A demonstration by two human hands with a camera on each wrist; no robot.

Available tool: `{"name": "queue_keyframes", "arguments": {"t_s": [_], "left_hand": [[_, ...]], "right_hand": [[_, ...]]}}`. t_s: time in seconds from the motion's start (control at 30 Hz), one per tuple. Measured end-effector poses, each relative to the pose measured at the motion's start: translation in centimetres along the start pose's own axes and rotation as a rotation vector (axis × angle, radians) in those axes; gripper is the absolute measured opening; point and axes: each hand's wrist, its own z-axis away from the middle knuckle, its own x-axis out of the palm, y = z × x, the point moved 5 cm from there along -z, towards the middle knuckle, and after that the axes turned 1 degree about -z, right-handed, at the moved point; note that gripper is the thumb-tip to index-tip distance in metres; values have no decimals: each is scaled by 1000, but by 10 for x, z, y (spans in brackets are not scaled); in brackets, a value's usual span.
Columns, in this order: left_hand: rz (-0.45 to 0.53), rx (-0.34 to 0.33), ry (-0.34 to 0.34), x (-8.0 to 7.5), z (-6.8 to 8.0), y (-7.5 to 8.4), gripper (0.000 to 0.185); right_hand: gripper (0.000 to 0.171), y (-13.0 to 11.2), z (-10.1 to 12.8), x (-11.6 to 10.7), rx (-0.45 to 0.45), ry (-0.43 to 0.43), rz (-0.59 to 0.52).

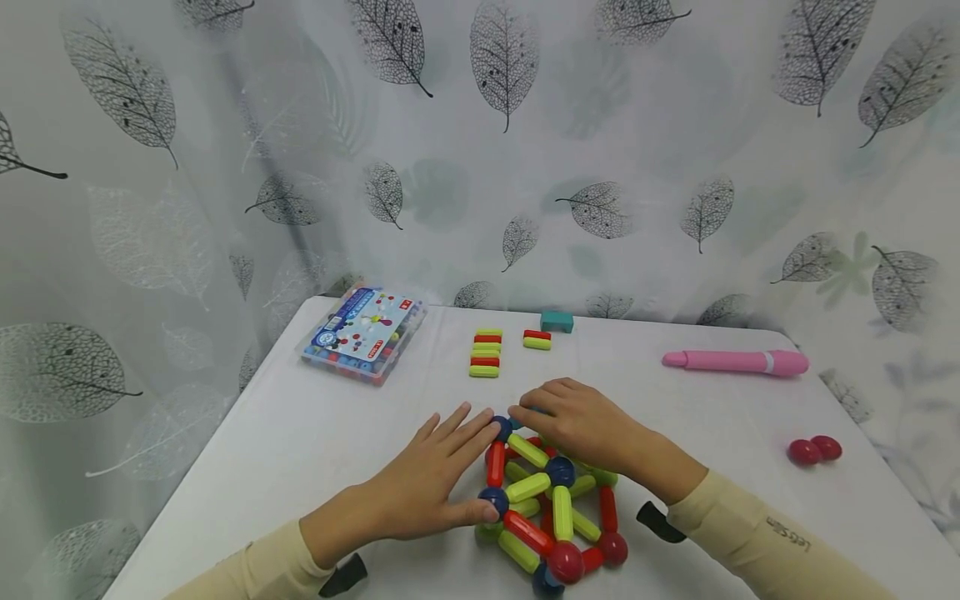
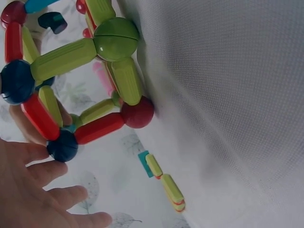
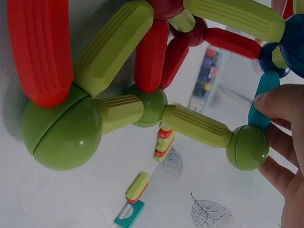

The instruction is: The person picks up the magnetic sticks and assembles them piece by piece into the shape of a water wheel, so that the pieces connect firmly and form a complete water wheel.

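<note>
A structure of magnetic rods and balls stands on the table in front of me, with yellow-green and red rods joined by blue, red and green balls. My left hand lies along its left side with fingers spread and straight. In the left wrist view its fingertips touch a dark blue ball. At the top far side, my right hand pinches a teal magnetic rod between thumb and fingers. That rod sits between a blue ball and a green ball; the fingers touch the green one.
A clear case of parts with a printed label lies at the back left. Loose yellow and red rods sit at the back, near a small teal block. On the right are a pink pen-shaped object and two red oval pieces.
</note>
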Motion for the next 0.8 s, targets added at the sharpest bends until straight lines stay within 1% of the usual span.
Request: {"name": "queue_keyframes", "arguments": {"t_s": [0.13, 0.27, 0.37, 0.43, 0.53, 0.6, 0.7, 0.8], "left_hand": [[5, -2, -1, 0, 0, 0, 94], [12, -3, -4, 0, 0, -1, 94], [34, 6, -10, 0, -2, -1, 93], [54, 21, -11, -2, -5, -1, 92], [87, 39, -4, -5, -12, -3, 90], [116, 38, 0, -8, -18, -5, 88], [156, 25, 0, -9, -27, -9, 85], [185, 17, -5, -8, -32, -12, 83]], "right_hand": [[64, 2, 1, -1, 29, -12, -17], [63, 5, 8, -8, 90, 0, -34], [59, 7, 23, -19, 141, 56, -45], [55, 5, 36, -28, 157, 109, -54], [47, -7, 54, -38, 135, 199, -88], [49, -20, 63, -42, 107, 230, -110], [52, -42, 71, -44, 60, 252, -132], [53, -57, 75, -41, 45, 225, -140]]}}
